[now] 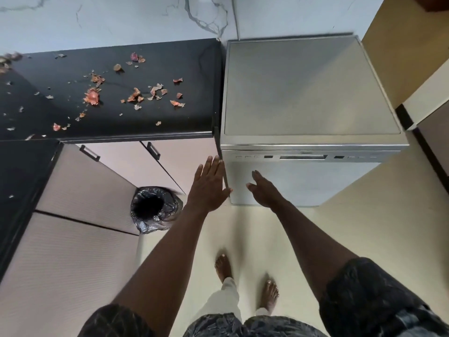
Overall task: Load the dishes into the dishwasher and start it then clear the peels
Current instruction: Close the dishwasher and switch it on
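A silver dishwasher (311, 93) stands right of the black countertop (170, 122), its door closed and its control strip (303, 157) facing me. Reddish onion peels (92, 96) lie scattered over the countertop. My left hand (209, 183) is stretched out flat with straight fingers at the dishwasher's left front edge, holding nothing. My right hand (263, 190) is held out in front of the dishwasher door, fingers straight and thumb apart, also empty. No dishes are in view.
A bin lined with a black bag (155, 207) stands on the floor below the counter, left of my left arm. Beige cabinet doors with black handles (90, 153) run under the counter. A wall and a dark skirting (408, 117) close in the dishwasher's right side.
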The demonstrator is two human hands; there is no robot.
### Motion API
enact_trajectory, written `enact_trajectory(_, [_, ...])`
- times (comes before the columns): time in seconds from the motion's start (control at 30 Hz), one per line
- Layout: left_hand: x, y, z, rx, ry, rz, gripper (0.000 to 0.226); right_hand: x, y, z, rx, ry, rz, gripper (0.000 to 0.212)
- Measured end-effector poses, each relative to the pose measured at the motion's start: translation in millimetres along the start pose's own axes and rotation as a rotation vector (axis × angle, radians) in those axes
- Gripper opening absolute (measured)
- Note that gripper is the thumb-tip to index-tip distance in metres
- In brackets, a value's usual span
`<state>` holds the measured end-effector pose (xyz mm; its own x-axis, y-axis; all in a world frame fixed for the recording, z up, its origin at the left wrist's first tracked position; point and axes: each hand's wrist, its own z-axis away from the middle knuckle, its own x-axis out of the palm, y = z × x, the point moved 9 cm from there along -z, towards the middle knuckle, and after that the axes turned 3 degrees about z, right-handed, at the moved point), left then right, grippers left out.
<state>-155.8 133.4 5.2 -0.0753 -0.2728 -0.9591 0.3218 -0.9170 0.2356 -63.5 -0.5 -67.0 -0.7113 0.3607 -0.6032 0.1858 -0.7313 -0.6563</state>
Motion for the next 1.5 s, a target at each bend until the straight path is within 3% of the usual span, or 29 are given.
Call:
enact_trajectory(0.07, [9.6,-13.0,4.7,-0.015,-0.045,-0.012,0.087,14.4,-6.8,-9.6,0.062,-0.024,-0.271,0.057])
enact_trajectory(0.17, [26.6,-36.6,8.8,-0.08,-0.117,0.094,0.087,30.3,-10.8,-25.3,0.172,0.039,-0.768,0.033])
enact_trajectory(0.23, [38.3,-52.0,10.7,-0.162,-0.158,0.271,0.086,37.3,-13.2,-33.0,0.246,0.08,-1.037,0.046])
enact_trajectory(0.33, [53.6,-70.1,8.7,-0.244,-0.197,0.418,0.084,43.6,-12.5,-41.4,0.345,0.146,-1.286,0.043])
enact_trajectory(0.47, [65.9,-78.0,-7.3,-0.148,-0.237,0.246,0.084,54.1,-15.9,-57.0,0.38,0.168,-1.531,0.043])
enact_trajectory(0.73, [57.7,-65.0,-49.5,0.06,-0.265,0.048,0.083,53.6,-28.4,-78.6,0.373,0.211,-1.64,0.045])
enact_trajectory(1.03, [69.0,-71.1,-44.8,0.07,-0.324,0.02,0.083,56.8,-34.2,-85.7,0.374,0.272,-1.723,0.038])
enact_trajectory(1.13, [70.2,-72.0,-44.9,0.073,-0.325,0.014,0.084,57.5,-33.3,-90.8,0.365,0.277,-1.722,0.025])
enact_trajectory(1.27, [67.5,-70.4,-48.0,0.081,-0.311,-0.001,0.084,53.3,-42.2,-93.7,0.38,0.283,-1.706,0.039])
enact_trajectory(1.33, [64.7,-67.8,-49.4,0.088,-0.3,-0.004,0.084,54.7,-46.2,-95.2,0.403,0.273,-1.695,0.024])
enact_trajectory(1.5, [57.5,-60.7,-48.8,0.102,-0.259,-0.028,0.084,51.0,-43.9,-93.0,0.394,0.232,-1.561,0.018])
